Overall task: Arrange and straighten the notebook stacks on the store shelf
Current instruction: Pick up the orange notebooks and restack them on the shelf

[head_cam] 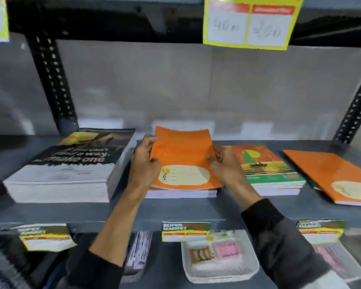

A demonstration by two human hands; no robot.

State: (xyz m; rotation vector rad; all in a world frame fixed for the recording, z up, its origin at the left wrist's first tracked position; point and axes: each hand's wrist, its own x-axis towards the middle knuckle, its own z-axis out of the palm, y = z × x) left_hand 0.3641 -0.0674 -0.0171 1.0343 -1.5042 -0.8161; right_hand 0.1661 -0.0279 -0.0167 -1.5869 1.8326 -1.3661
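Orange covers bow slightly between my hands: my left hand [145, 161] pinches the left edge of the top orange notebooks [183, 157], my right hand [225, 163] grips the right edge. Their long axis runs away from me toward the shelf's back, and they sit skewed on the low orange stack [181, 192] beneath, near edge overhanging. Both hands are equally near, so I judge squaring them is a two-handed job. Left stands the tall dark-covered stack [71, 167]; right, the sailboat stack [267, 170], then a loose orange notebook [331, 174] lying askew on the grey shelf [175, 211].
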